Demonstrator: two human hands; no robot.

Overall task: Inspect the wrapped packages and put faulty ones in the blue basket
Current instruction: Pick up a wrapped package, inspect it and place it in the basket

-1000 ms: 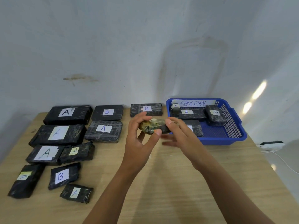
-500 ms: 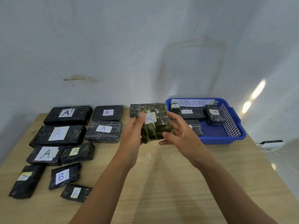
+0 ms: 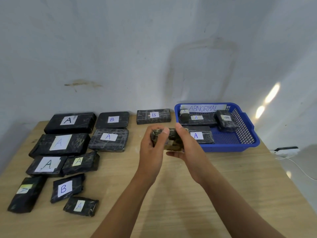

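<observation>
Holding a small wrapped package (image 3: pixel 172 139) up over the wooden table (image 3: pixel 180 203), both hands curl round it. The left hand (image 3: pixel 151 152) grips its left end, thumb across the top; the right hand (image 3: pixel 187 148) cups the right end and underside. The wrap looks dark with a greenish sheen, and its label is mostly hidden. Just to the right sits the blue basket (image 3: pixel 240 148), marked ABNORMAL, with several black packages inside. More labelled packages (image 3: pixel 108 138) lie flat in rows on the table's left, and a B package (image 3: pixel 153 115) lies by the wall. A white cable (image 3: pixel 298 167) lies beyond the table's right edge.
</observation>
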